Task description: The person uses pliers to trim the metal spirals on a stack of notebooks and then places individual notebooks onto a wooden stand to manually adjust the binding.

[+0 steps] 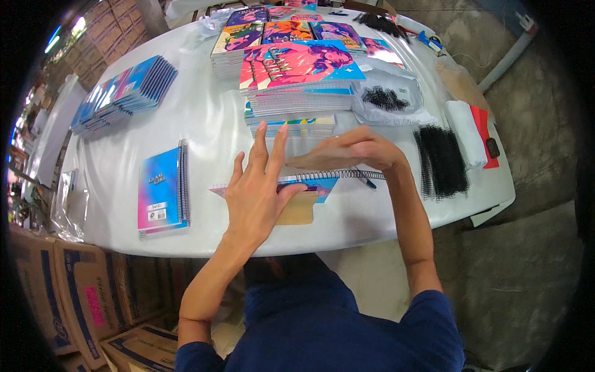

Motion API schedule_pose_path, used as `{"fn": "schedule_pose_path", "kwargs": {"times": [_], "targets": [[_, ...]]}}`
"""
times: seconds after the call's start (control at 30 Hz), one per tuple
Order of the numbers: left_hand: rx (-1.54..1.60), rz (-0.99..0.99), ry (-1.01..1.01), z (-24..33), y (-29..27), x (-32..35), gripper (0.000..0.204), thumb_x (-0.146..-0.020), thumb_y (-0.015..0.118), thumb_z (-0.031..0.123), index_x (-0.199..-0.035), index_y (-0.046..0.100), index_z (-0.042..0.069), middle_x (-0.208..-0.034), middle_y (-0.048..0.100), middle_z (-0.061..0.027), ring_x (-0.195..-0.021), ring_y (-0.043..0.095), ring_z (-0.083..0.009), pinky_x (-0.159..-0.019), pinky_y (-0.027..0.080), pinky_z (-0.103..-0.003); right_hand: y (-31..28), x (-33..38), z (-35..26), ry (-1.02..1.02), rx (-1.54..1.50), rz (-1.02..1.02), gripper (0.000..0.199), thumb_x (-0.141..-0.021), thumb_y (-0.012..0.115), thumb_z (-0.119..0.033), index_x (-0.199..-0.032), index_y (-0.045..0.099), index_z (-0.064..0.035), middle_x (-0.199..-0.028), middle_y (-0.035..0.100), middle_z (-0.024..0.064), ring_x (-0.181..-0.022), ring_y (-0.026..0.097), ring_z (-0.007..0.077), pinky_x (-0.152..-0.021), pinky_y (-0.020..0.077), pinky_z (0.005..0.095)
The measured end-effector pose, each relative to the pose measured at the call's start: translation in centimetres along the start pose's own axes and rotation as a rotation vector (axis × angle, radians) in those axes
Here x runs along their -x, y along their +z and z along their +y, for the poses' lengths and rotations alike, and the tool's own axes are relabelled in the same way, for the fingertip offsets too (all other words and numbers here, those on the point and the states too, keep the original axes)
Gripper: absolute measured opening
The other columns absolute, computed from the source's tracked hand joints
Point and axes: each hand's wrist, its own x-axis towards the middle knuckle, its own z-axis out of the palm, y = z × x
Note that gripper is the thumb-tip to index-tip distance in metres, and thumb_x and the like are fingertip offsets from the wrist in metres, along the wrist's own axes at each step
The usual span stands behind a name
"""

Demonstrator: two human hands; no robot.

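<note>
A notebook (323, 188) with a blue and pink cover lies at the table's near edge, its bound edge turned away from me. Along that edge runs a black spiral coil (347, 174), whose free end sticks out to the right. My left hand (254, 195) rests over the notebook's left part, fingers stretched and spread, thumb on the near side. Over the coil is my right hand (365, 150), its fingers smeared by motion, so their grip is unclear. A tan flat piece (297, 209) shows below my left thumb. A dark pen (365, 180) lies partly under the coil.
Tall notebook stacks (300, 93) stand just beyond my hands. Bound notebooks (162, 186) lie at left, with a fanned pile (127, 93) behind. Black coils (441, 162) lie at right; more fill a plastic bag (387, 96). Cardboard boxes (93, 297) stand below the table's left side.
</note>
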Motion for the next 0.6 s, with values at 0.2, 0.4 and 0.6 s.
{"fn": "schedule_pose_path", "kwargs": {"times": [0.2, 0.4, 0.6], "targets": [[-0.039, 0.004, -0.002, -0.7, -0.2, 0.1, 0.105, -0.063, 0.081, 0.041, -0.150, 0.026, 0.017, -0.155, 0.028, -0.0117, -0.120, 0.055, -0.0326, -0.103, 0.041, -0.050, -0.8, -0.7, 1.7, 0.124, 0.083, 0.062, 0.052, -0.086, 0.065, -0.040, -0.111, 0.067, 0.0053, -0.114, 0.066, 0.0168, -0.107, 0.060, 0.0267, -0.093, 0.0449, 0.0348], [-0.016, 0.008, 0.000, -1.8, -0.3, 0.5, 0.100, -0.066, 0.079, 0.041, -0.150, 0.029, 0.021, -0.151, 0.033, -0.0177, -0.126, 0.050, -0.0289, -0.102, 0.039, -0.053, 0.8, -2.5, -0.6, 0.197, 0.245, -0.030, 0.058, -0.083, 0.065, -0.045, -0.108, 0.068, 0.0071, -0.118, 0.064, 0.0201, -0.111, 0.059, 0.0296, -0.096, 0.0437, 0.0362], [-0.094, 0.021, 0.026, -2.3, -0.6, 0.5, 0.105, -0.063, 0.081, 0.041, -0.150, 0.028, 0.017, -0.155, 0.027, -0.0124, -0.122, 0.054, -0.0289, -0.108, 0.032, -0.053, 1.1, -3.6, 0.2, 0.108, 0.223, -0.059, 0.045, -0.087, 0.067, -0.036, -0.108, 0.069, 0.0036, -0.113, 0.067, 0.0140, -0.104, 0.062, 0.0216, -0.090, 0.0470, 0.0336]]}}
